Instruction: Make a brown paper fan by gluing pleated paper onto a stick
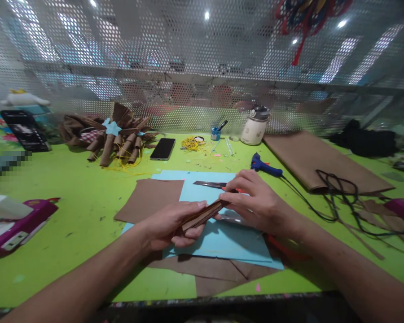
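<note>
A narrow, layered bundle of folded brown paper (204, 216) is held slantwise between my hands. My left hand (175, 222) is closed around its near end, thumb on top and fingers underneath. At the far end, the fingers of my right hand (251, 197) pinch the paper. Below them lie light blue sheets (222, 244), with a dark pointed blade (208, 184) and a second shiny blade (231, 219) partly hidden by my right hand. A loose brown sheet (151, 197) lies beyond my left hand, overlapping the blue paper. More brown paper (218, 273) sticks out under the blue sheets.
A blue glue gun (265, 166) trails a black cord on the right, near a large folded brown sheet (309, 157). Behind are a phone (163, 149), yellow string (191, 143), a white bottle (255, 128) and brown paper rolls (121, 146). A purple dispenser (23, 224) stands left.
</note>
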The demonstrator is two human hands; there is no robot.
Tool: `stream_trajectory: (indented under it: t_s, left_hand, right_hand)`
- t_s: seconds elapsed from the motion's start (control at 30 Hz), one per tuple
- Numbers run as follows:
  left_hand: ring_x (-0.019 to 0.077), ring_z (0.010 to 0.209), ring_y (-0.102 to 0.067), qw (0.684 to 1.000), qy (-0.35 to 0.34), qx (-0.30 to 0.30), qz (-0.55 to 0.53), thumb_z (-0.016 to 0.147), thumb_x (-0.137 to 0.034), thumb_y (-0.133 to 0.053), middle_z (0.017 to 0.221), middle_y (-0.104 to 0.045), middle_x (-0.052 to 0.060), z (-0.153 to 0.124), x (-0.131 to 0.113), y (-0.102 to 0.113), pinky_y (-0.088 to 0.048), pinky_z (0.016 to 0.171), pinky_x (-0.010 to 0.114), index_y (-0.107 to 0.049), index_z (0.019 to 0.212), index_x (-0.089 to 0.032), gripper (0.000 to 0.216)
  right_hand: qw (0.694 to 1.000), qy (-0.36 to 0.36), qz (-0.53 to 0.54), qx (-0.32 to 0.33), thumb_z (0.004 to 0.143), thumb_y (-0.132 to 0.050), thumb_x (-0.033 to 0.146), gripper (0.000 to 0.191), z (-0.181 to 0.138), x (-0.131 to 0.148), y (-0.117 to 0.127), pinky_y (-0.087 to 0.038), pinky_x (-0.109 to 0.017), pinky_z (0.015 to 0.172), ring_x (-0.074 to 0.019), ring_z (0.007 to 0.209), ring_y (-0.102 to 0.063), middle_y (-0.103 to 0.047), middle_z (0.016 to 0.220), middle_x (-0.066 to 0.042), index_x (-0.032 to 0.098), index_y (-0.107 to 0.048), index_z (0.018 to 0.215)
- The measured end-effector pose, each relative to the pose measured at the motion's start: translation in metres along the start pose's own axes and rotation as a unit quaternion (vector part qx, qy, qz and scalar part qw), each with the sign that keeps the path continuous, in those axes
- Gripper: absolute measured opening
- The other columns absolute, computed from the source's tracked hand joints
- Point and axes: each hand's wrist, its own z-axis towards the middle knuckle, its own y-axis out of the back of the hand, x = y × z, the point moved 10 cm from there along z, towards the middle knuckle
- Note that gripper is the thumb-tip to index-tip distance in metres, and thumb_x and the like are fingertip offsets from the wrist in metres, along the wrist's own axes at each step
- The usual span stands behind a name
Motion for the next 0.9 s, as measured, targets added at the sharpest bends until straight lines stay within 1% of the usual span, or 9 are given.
stream_trajectory:
  t_s: [0.17,0.3,0.4,0.47,0.6,0.7,0.73,0.8,0.9]
  left_hand:
    - [0.0044,0.039,-0.018,1.0,-0.007,-0.002,0.013,0.088,-0.054,-0.044,0.051,-0.032,-0.007,-0.001,0.0,-0.002,-0.013,0.034,0.016,-0.058,0.107,-0.013,0.047]
    - [0.0053,0.044,-0.018,0.999,-0.021,-0.015,0.028,0.086,-0.047,-0.053,0.053,-0.032,-0.007,-0.001,-0.002,-0.001,-0.015,0.037,0.015,-0.056,0.104,-0.015,0.037]
    - [0.0056,0.044,-0.019,0.999,-0.024,-0.014,0.04,0.09,-0.04,-0.047,0.054,-0.033,-0.007,0.0,-0.001,0.0,-0.015,0.037,0.015,-0.055,0.104,-0.016,0.029]
    - [0.0055,0.044,-0.021,0.998,-0.029,-0.013,0.051,0.091,-0.036,-0.043,0.056,-0.035,-0.006,0.001,-0.002,0.001,-0.016,0.038,0.016,-0.055,0.101,-0.016,0.025]
    - [0.0054,0.044,-0.025,0.996,-0.039,-0.018,0.083,0.092,-0.036,-0.041,0.058,-0.036,-0.005,0.0,-0.003,0.0,-0.02,0.039,0.017,-0.054,0.09,-0.016,0.024]
    - [0.0058,0.044,-0.027,0.992,-0.058,-0.012,0.11,0.093,-0.036,-0.038,0.06,-0.037,-0.005,-0.003,-0.007,-0.004,-0.023,0.041,0.017,-0.054,0.097,-0.017,0.025]
    - [0.0057,0.044,-0.028,0.99,-0.065,-0.012,0.122,0.093,-0.035,-0.038,0.061,-0.037,-0.005,-0.003,-0.009,-0.005,-0.023,0.041,0.017,-0.053,0.101,-0.017,0.025]
    - [0.0056,0.045,-0.031,0.987,-0.071,-0.02,0.145,0.093,-0.037,-0.038,0.064,-0.039,-0.005,-0.005,-0.011,-0.005,-0.023,0.042,0.018,-0.052,0.103,-0.017,0.026]
    - [0.0057,0.045,-0.032,0.984,-0.069,-0.034,0.16,0.092,-0.041,-0.042,0.065,-0.041,-0.004,-0.006,-0.013,-0.005,-0.025,0.042,0.019,-0.051,0.094,-0.016,0.026]
  right_hand:
    - [1.0,-0.006,0.03,0.007,0.088,-0.057,0.017,0.022,0.001,-0.002,-0.002,-0.042,-0.038,0.076,-0.0206,0.084,-0.05,-0.064,0.092,-0.011,0.011,-0.059,0.109]
    - [0.998,-0.029,0.045,0.02,0.088,-0.057,0.02,0.035,-0.001,-0.007,-0.006,-0.043,-0.04,0.078,-0.0219,0.087,-0.049,-0.062,0.097,-0.012,0.01,-0.052,0.121]
    - [0.997,-0.044,0.055,0.029,0.088,-0.057,0.021,0.039,-0.003,-0.01,-0.008,-0.044,-0.041,0.078,-0.0224,0.088,-0.048,-0.062,0.096,-0.012,0.01,-0.049,0.125]
    - [0.996,-0.049,0.06,0.033,0.089,-0.056,0.021,0.039,-0.003,-0.012,-0.009,-0.044,-0.041,0.078,-0.0227,0.087,-0.048,-0.061,0.095,-0.012,0.01,-0.048,0.125]
    - [0.995,-0.066,0.065,0.046,0.088,-0.057,0.02,0.044,-0.004,-0.016,-0.013,-0.045,-0.042,0.078,-0.0233,0.088,-0.048,-0.061,0.097,-0.011,0.012,-0.045,0.13]
    - [0.992,-0.079,0.076,0.058,0.087,-0.058,0.02,0.049,-0.004,-0.018,-0.015,-0.044,-0.044,0.083,-0.0236,0.091,-0.049,-0.061,0.101,-0.011,0.014,-0.042,0.133]
    - [0.991,-0.085,0.084,0.063,0.087,-0.057,0.02,0.05,-0.005,-0.019,-0.015,-0.044,-0.045,0.085,-0.0239,0.093,-0.05,-0.061,0.103,-0.011,0.015,-0.041,0.134]
    - [0.986,-0.101,0.11,0.079,0.086,-0.058,0.02,0.054,-0.007,-0.021,-0.015,-0.043,-0.046,0.09,-0.025,0.101,-0.05,-0.06,0.111,-0.012,0.018,-0.04,0.137]
    - [0.968,-0.145,0.18,0.099,0.081,-0.064,0.02,0.065,-0.011,-0.028,-0.014,-0.039,-0.048,0.098,-0.0264,0.116,-0.047,-0.053,0.127,-0.011,0.024,-0.036,0.14]
